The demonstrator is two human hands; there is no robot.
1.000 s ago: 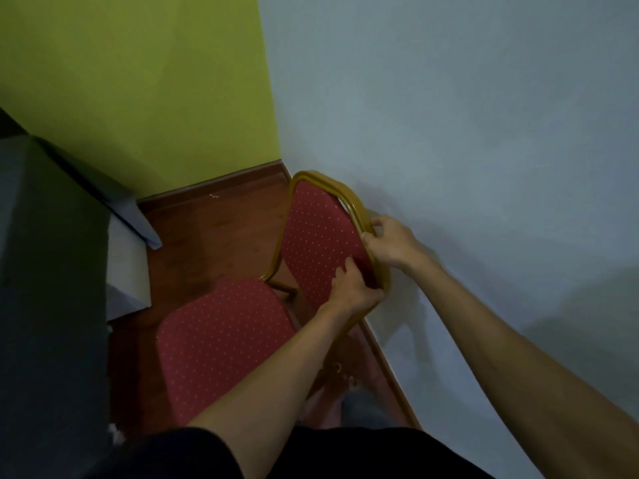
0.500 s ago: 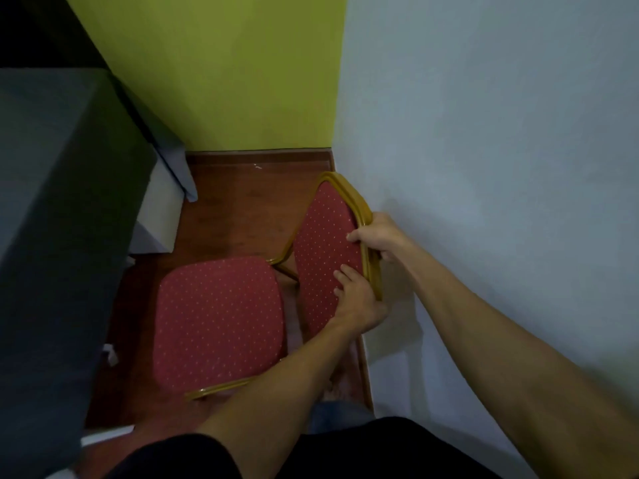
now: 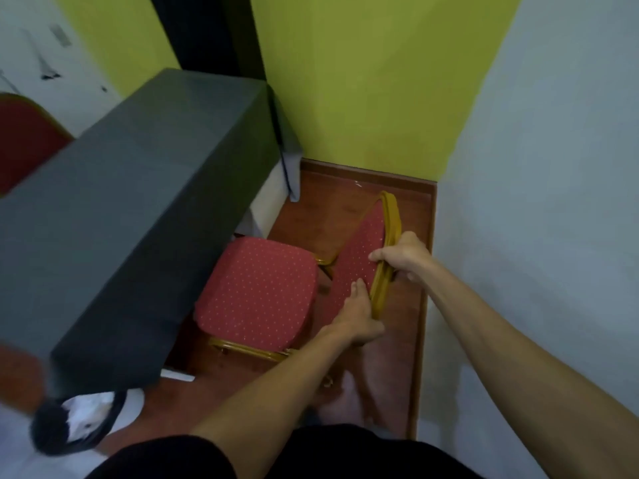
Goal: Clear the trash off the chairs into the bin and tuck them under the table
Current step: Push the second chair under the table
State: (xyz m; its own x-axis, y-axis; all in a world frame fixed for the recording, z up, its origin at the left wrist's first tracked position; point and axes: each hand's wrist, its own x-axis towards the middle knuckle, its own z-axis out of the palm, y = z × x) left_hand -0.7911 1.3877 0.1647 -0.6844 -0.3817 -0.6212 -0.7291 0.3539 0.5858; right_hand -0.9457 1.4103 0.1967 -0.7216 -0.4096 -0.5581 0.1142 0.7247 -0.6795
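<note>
**Sliding the chair under the bench**

Both my hands are clamped on the backrest of the red chair (image 3: 256,288) right of centre: my right hand (image 3: 403,257) wraps over the gold frame along the top edge, and my left hand (image 3: 358,314) grips the same frame lower in the picture, fingers lying on the dotted fabric. The seat is bare; I see no trash on it, so I judge the clearing done for this chair and the tucking step in hand. The seat's far corner already sits under the edge of the bench (image 3: 138,209), which is draped in a dark cloth and fills the left of the frame.

Next I'd push the backrest leftward, keeping the chair square so its legs slide on the wooden floor (image 3: 321,188) without catching the cloth.

Count: two chairs in sight, this one and the back of a second chair (image 3: 24,140) at the far left edge; one bench; no bin that I can make out.
</note>
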